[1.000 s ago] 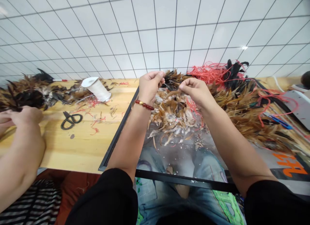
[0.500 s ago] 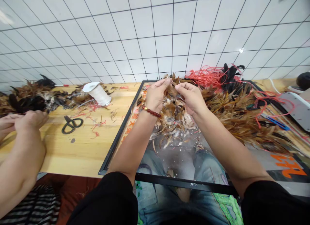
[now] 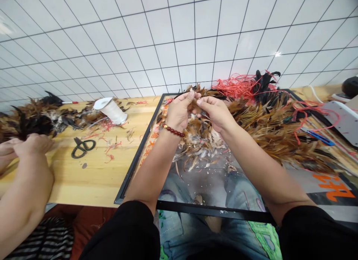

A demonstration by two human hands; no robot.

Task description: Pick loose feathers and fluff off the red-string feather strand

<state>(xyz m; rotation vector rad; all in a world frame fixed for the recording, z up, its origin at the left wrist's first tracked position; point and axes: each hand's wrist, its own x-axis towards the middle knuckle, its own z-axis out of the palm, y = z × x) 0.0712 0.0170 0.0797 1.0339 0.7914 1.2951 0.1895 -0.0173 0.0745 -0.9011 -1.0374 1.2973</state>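
Observation:
My left hand (image 3: 179, 111), with a bead bracelet (image 3: 175, 131) on its wrist, is closed in a pinch above a loose pile of brown and white feathers (image 3: 203, 135). Close by on its right, my right hand (image 3: 216, 113) pinches too, thumb against forefinger. Brown feathers show between the fingertips of both hands, which nearly touch; how many is hidden. Under the pile lies a black-framed glass panel (image 3: 204, 181). To the right, long brown feathers (image 3: 279, 135) spread in a thick layer across the glass.
Red plastic string (image 3: 237, 86) lies tangled behind, beside black feathers (image 3: 265, 88). A blue cutter (image 3: 320, 137) rests at right. On the wooden table (image 3: 106, 181) are black scissors (image 3: 81, 147) and a white spool (image 3: 111, 110). A co-worker's hands (image 3: 33, 144) are at far left.
My hands have drawn closer together, the right one moving slightly left, and the fingertips now nearly meet. The view has shifted slightly. The piles on the panel look the same.

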